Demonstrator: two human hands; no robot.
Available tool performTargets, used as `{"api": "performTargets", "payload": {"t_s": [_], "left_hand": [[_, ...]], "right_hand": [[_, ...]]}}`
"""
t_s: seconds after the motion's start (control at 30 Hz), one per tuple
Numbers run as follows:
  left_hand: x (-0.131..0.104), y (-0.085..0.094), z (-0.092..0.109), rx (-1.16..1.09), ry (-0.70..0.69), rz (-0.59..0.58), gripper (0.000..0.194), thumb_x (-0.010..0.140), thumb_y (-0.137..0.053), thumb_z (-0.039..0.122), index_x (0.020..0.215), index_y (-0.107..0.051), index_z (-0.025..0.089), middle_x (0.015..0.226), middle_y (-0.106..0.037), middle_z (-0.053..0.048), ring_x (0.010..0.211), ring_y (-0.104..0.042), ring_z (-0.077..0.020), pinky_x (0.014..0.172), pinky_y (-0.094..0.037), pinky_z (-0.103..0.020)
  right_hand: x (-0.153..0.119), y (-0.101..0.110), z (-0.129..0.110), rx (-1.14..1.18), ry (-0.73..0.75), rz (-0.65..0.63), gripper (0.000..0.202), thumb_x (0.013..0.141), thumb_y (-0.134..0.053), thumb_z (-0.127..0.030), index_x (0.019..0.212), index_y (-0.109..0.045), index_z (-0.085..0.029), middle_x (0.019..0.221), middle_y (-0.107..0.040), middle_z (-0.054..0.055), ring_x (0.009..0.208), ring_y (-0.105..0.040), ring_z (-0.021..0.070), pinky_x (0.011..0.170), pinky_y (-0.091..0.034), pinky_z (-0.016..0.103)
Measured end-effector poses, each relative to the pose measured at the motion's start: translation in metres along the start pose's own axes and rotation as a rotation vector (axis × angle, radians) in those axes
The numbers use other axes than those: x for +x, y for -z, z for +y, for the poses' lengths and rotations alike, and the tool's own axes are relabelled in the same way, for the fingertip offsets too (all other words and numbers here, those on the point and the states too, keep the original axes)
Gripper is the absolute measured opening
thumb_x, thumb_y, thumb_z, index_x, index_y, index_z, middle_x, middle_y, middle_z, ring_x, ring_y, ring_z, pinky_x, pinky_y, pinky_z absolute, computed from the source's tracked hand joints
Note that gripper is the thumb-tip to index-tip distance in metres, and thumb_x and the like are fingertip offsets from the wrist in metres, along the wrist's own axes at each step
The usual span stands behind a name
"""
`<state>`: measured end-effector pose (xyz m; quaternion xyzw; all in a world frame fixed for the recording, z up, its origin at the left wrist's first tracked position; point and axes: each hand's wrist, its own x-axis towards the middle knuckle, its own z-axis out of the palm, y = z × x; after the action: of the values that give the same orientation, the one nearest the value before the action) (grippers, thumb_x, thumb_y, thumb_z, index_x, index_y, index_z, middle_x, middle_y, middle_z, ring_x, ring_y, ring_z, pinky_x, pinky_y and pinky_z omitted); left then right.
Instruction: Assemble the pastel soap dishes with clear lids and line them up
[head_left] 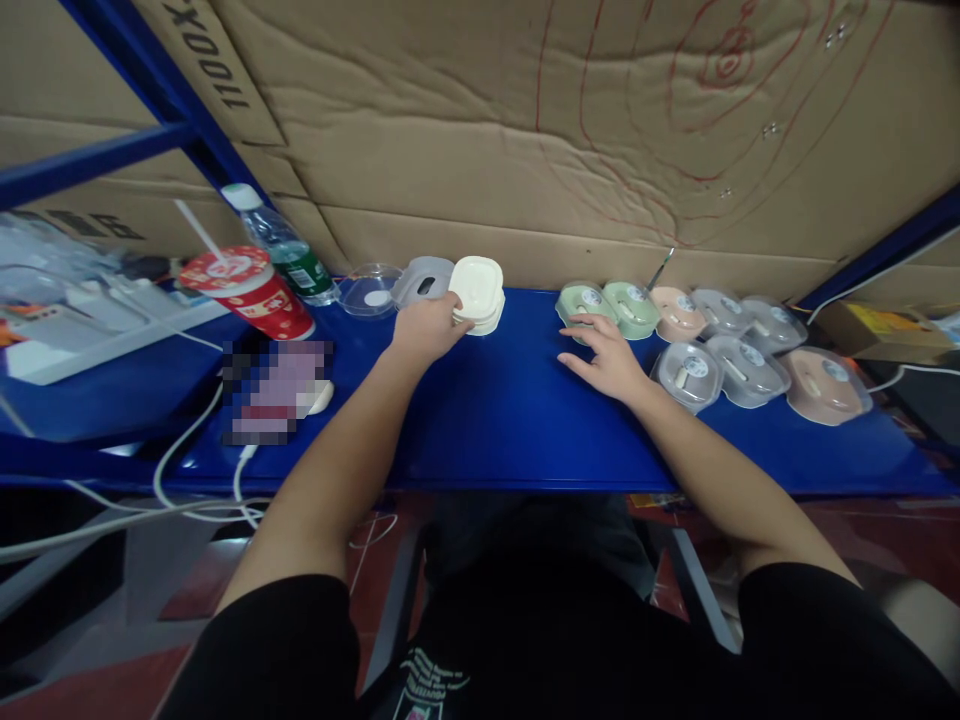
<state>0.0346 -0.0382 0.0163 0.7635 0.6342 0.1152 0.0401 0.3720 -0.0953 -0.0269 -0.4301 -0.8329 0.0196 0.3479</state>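
My left hand (429,328) pinches the near left edge of a cream square plastic dish (480,285), which is tilted up toward me. Under it, more cream pieces (490,326) show at the edge, stacked on the blue tabletop (487,420). Just left of the dish lie a grey translucent lid (421,276) and a clear round lid (366,296), the grey one partly covered by the hand. My right hand (606,362) is open and holds nothing, fingers spread. It hovers by a green lidded container (579,300), partly overlapping it in view; whether they touch I cannot tell.
Right stand another green container (631,310), a peach one (679,312), a grey one (688,375) and several more with clear lids. Left are a red drink cup (262,300), a water bottle (289,255), a blurred-out flat object (277,392) and white cables (169,450). Cardboard (450,130) walls the back.
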Motion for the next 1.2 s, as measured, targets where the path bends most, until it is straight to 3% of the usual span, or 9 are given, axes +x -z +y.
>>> {"api": "performTargets", "payload": {"t_s": [0.33,0.5,0.7,0.9,1.03,1.2], "left_hand": [[0.002,-0.004,-0.002,-0.065,-0.077,0.025,0.041,0.100,-0.068,0.046,0.132,-0.071,0.021,0.104,-0.079,-0.013,0.113,-0.071,-0.0366,0.099,-0.053,-0.048],[0.004,-0.009,-0.006,-0.038,-0.033,-0.007,0.052,0.097,-0.068,0.055,0.135,-0.071,0.020,0.109,-0.078,-0.016,0.116,-0.069,-0.0387,0.100,-0.053,-0.050],[0.005,-0.010,-0.003,-0.006,0.017,-0.004,0.054,0.095,-0.067,0.059,0.132,-0.074,0.019,0.109,-0.078,-0.017,0.114,-0.071,-0.0403,0.098,-0.055,-0.051],[0.004,-0.010,-0.001,0.011,0.029,-0.014,0.059,0.096,-0.065,0.060,0.135,-0.074,0.017,0.116,-0.078,-0.022,0.116,-0.071,-0.0446,0.097,-0.055,-0.055],[0.004,-0.009,0.000,-0.004,0.053,-0.024,0.061,0.095,-0.066,0.060,0.139,-0.072,0.019,0.119,-0.077,-0.020,0.120,-0.070,-0.0436,0.101,-0.054,-0.053],[0.004,-0.010,0.000,-0.030,0.051,-0.027,0.060,0.096,-0.066,0.060,0.140,-0.072,0.020,0.122,-0.077,-0.019,0.123,-0.069,-0.0418,0.103,-0.053,-0.051]], "right_hand": [[0.000,0.002,-0.003,0.001,-0.040,-0.053,0.045,0.101,-0.068,-0.061,0.132,-0.076,-0.029,0.147,-0.068,0.013,0.140,-0.062,0.0390,0.118,-0.052,0.065],[0.000,0.001,-0.002,-0.001,-0.042,-0.035,0.046,0.100,-0.067,-0.061,0.131,-0.076,-0.028,0.147,-0.068,0.014,0.139,-0.063,0.0391,0.119,-0.051,0.065],[0.000,-0.001,0.004,-0.080,-0.065,0.001,0.049,0.100,-0.067,-0.062,0.132,-0.075,-0.026,0.148,-0.068,0.016,0.143,-0.059,0.0420,0.123,-0.044,0.068],[-0.003,-0.005,0.017,-0.180,-0.152,-0.012,0.072,0.094,-0.068,-0.075,0.147,-0.066,-0.025,0.163,-0.058,0.018,0.156,-0.043,0.0510,0.126,-0.033,0.079],[-0.006,-0.008,0.021,-0.219,-0.197,-0.048,0.080,0.092,-0.070,-0.075,0.154,-0.061,-0.024,0.170,-0.051,0.019,0.161,-0.035,0.0535,0.128,-0.026,0.082],[-0.005,-0.006,0.011,-0.208,-0.168,-0.096,0.074,0.092,-0.073,-0.072,0.150,-0.064,-0.028,0.164,-0.058,0.016,0.158,-0.042,0.0516,0.130,-0.020,0.082]]}}
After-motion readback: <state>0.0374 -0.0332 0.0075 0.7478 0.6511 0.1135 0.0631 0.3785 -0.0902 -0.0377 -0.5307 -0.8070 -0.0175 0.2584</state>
